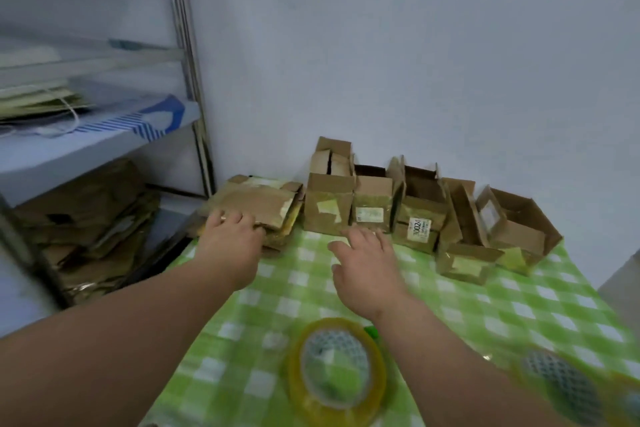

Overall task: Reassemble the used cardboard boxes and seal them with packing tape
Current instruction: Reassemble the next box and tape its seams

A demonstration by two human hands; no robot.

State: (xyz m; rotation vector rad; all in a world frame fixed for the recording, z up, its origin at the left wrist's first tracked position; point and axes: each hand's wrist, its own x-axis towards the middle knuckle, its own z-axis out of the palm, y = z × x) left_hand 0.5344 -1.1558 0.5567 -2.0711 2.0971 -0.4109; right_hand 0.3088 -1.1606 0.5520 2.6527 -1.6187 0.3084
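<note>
A stack of flattened cardboard boxes [256, 205] lies at the table's far left corner. My left hand [230, 239] reaches onto the near edge of that stack, its fingertips on the top sheet. Over the green checked tablecloth [450, 309] hovers my right hand [365, 267], fingers spread and holding nothing, just in front of the standing boxes. Several reassembled boxes [374, 208] with open top flaps stand in a row along the back wall. A roll of clear packing tape [337, 371] lies flat at the near edge between my forearms. A second tape roll [568, 388] sits at the near right.
A metal shelf rack [187, 56] stands left of the table, with papers on its upper shelf and a heap of flattened cardboard [86, 229] on the lower one. A white wall closes the back. The table ends at the right beyond the last box.
</note>
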